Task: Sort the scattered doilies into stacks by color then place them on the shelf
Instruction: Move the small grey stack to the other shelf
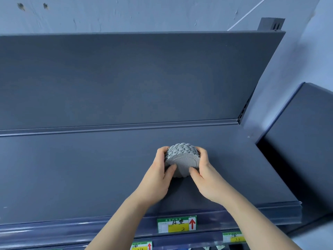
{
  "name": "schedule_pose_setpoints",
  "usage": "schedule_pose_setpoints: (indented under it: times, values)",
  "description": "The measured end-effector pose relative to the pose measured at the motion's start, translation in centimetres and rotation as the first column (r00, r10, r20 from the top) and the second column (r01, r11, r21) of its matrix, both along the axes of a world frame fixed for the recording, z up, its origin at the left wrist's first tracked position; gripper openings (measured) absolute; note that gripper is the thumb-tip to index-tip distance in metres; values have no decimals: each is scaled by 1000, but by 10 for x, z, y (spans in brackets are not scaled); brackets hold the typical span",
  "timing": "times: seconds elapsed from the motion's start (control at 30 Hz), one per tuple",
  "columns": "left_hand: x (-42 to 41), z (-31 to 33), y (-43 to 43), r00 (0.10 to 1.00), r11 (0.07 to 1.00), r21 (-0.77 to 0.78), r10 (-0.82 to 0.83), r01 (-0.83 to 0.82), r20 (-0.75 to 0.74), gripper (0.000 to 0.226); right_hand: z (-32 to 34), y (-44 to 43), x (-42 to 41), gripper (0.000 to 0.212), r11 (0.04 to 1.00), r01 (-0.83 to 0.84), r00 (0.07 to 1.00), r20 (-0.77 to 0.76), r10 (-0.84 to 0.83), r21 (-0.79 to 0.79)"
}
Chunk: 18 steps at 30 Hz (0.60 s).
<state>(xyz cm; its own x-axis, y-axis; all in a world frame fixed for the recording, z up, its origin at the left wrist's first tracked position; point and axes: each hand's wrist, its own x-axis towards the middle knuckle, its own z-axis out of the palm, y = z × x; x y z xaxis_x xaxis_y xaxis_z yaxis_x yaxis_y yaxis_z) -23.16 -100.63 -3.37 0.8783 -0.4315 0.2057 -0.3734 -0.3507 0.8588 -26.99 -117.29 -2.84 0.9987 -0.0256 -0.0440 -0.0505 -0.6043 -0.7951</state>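
On shelf (90, 177) mid: L hand (158, 175) & R hand (207, 177) clasp grey doily stack (182, 157); placing step, next set flat, let go.

doilies (182, 159): grey knitted-looking cloth held between the fingers (162, 151); matt, finely ribbed on the near face, bumpy and scalloped along the stacked edges.
shelf (81, 174): dark blue-grey board under the fingers, looks like painted metal; smooth, matt with a faint sheen.
back panel (126, 78): beyond the fingers; same dark finish, matt, with a fine grain.
front rail (63, 230): nearer than the fingers; glossy, plastic-looking strip that catches streaks of light.
labels (176, 224): on the rail below the fingers; printed paper, green and yellow, smooth, slightly shiny.
wall (126, 13): far above the fingers; pale paint, matt, rough with chips and scratches.
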Motion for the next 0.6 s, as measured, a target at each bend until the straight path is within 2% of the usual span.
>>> schedule_pose_setpoints:
  times: [0.13, 0.3, 0.4, 0.53, 0.6]
  values:
    - [24, 3, -4, 992, 994, 5, 109, -109, -58, 29, 7, -7, 22, 51, 998, 44, 999, -19, -44, 36]
    - [75, 15, -14, 906, 968, -82, 190, -237, -377, 33, 11, -15, 75, 40, 976, 151, 986, -101, -136, 156]
    - [109, 15, -19, 871, 954, -10, 270, -300, -411, 34, 13, -12, 105, 26, 975, 190, 974, -150, -171, 115]
    - [141, 11, -21, 856, 943, 114, 331, -311, -398, 25, 12, -6, 138, 28, 978, 206, 960, -196, -198, 22]
    - [151, 9, -21, 847, 939, 124, 343, -321, -406, 24, 9, -5, 150, 12, 976, 211, 956, -197, -216, -43]
